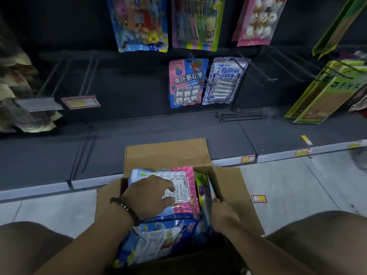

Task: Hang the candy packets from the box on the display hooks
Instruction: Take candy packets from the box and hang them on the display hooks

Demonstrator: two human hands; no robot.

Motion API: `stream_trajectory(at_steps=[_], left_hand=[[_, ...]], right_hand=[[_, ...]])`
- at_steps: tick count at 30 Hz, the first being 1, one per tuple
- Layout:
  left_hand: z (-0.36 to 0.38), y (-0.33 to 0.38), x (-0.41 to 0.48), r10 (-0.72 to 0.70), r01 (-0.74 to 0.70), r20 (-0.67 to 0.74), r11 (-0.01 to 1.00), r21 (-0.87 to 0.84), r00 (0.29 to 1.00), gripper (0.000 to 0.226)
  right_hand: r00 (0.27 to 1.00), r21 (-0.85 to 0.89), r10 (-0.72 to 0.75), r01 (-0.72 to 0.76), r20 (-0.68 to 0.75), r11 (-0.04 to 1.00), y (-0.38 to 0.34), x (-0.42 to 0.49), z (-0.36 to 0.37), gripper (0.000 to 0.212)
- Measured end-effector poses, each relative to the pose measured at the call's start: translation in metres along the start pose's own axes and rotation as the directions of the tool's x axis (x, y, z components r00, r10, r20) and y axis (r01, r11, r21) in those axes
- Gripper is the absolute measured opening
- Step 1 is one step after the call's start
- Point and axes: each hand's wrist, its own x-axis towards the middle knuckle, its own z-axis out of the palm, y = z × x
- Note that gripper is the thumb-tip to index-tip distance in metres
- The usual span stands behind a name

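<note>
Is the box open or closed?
Open: the box has its flaps folded out, and packets show inside.

**Bare hooks either side, a crammed box below**

The open brown cardboard box (228, 181) is packed to its mouth with glossy candy packets (188, 175), with only thin gaps between them. Its raised rear flap (166, 153) stands between the box and the dark shelf base (139, 133). Above, bare black wire hooks (89, 74) jut out left and right with open air around them. A pink-and-blue hanging packet (186, 82) and a blue-and-white patterned packet (224, 80) fill the middle. Tall green flat packs (327, 96) lean across the far right.
</note>
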Motion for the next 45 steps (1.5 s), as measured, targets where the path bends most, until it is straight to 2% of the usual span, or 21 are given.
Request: stream_trajectory(at_steps=[6,9,12,15,18,19,20,22,23,25,27,28,29,31,35,37,38,40,41,45], left_hand=[[-0.005,-0.008,-0.001,-0.033,0.033,0.028,0.999,-0.01,0.999,0.037],[-0.008,-0.018,0.0,-0.055,0.055,-0.001,0.998,-0.04,0.998,0.043],[-0.011,-0.024,0.001,-0.059,0.054,-0.053,0.994,-0.092,0.997,0.043],[-0.008,-0.029,0.003,-0.091,0.067,-0.095,0.97,-0.232,0.991,0.06],[-0.007,-0.025,0.005,-0.195,0.128,-0.109,0.888,-0.442,0.975,0.085],[-0.009,-0.02,0.006,-0.215,0.122,-0.112,0.832,-0.541,0.97,0.082],[-0.011,-0.014,0.005,-0.226,0.097,-0.111,0.741,-0.665,0.968,0.07],[-0.015,-0.006,0.002,-0.204,-0.012,-0.145,0.54,-0.842,0.968,0.043],[-0.015,-0.006,0.002,-0.211,-0.068,-0.189,0.475,-0.877,0.959,0.039],[-0.019,-0.004,-0.003,-0.219,-0.151,-0.253,0.395,-0.906,0.943,0.039],[-0.025,-0.001,-0.008,-0.214,-0.206,-0.296,0.362,-0.909,0.931,0.033],[-0.028,0.0,-0.01,-0.228,-0.216,-0.308,0.354,-0.91,0.924,0.031],[-0.03,0.001,-0.011,-0.245,-0.219,-0.312,0.345,-0.913,0.918,0.031],[-0.034,0.005,-0.017,-0.264,-0.223,-0.319,0.338,-0.914,0.91,0.029],[-0.053,0.018,-0.029,-0.227,-0.299,-0.387,0.342,-0.891,0.894,0.033],[-0.073,0.027,-0.037,-0.216,-0.353,-0.439,0.344,-0.87,0.872,0.051],[-0.086,0.032,-0.042,-0.211,-0.389,-0.477,0.352,-0.851,0.853,0.069],[-0.117,0.041,-0.051,-0.169,-0.46,-0.561,0.41,-0.788,0.81,0.106],[-0.133,0.046,-0.056,-0.132,-0.489,-0.596,0.447,-0.749,0.792,0.114],[-0.207,0.062,-0.065,0.018,-0.57,-0.67,0.541,-0.618,0.742,0.11]], right_hand=[[0.992,0.074,-0.014,0.023,-0.126,0.997,-0.005,-0.023,-0.044,0.031],[0.977,0.106,0.001,0.022,-0.213,0.994,-0.005,-0.038,-0.073,0.03],[0.947,0.298,-0.024,0.124,-0.319,0.946,-0.002,-0.045,-0.095,0.032],[0.9,0.565,-0.025,0.294,-0.435,0.771,0.002,-0.049,-0.108,0.027],[0.918,0.83,-0.054,0.38,-0.393,0.409,-0.002,-0.06,-0.121,0.023],[0.916,0.859,-0.079,0.396,-0.393,0.325,-0.006,-0.066,-0.126,0.025],[0.911,0.868,-0.101,0.413,-0.401,0.276,-0.009,-0.07,-0.128,0.028],[0.9,0.878,-0.14,0.434,-0.412,0.201,-0.016,-0.078,-0.13,0.032],[0.898,0.882,-0.15,0.435,-0.413,0.182,-0.019,-0.081,-0.13,0.031],[0.888,0.876,-0.162,0.454,-0.43,0.164,-0.023,-0.085,-0.13,0.021],[0.852,0.843,-0.182,0.517,-0.491,0.146,-0.027,-0.091,-0.134,0.018],[0.827,0.824,-0.192,0.553,-0.528,0.119,-0.029,-0.095,-0.138,0.023],[0.8,0.8,-0.195,0.592,-0.568,0.101,-0.03,-0.099,-0.142,0.039],[0.747,0.751,-0.213,0.655,-0.629,0.08,-0.033,-0.108,-0.15,0.068],[0.64,0.608,-0.194,0.767,-0.743,0.204,-0.038,-0.114,-0.174,0.074],[0.641,0.617,-0.159,0.767,-0.751,0.176,-0.041,-0.121,-0.19,0.073],[0.636,0.614,-0.151,0.771,-0.757,0.166,-0.043,-0.126,-0.199,0.075],[0.611,0.591,-0.144,0.79,-0.778,0.163,-0.044,-0.133,-0.22,0.08],[0.593,0.573,-0.146,0.804,-0.792,0.161,-0.043,-0.136,-0.233,0.083],[0.449,0.418,-0.175,0.889,-0.876,0.185,-0.042,-0.156,-0.3,0.085]])
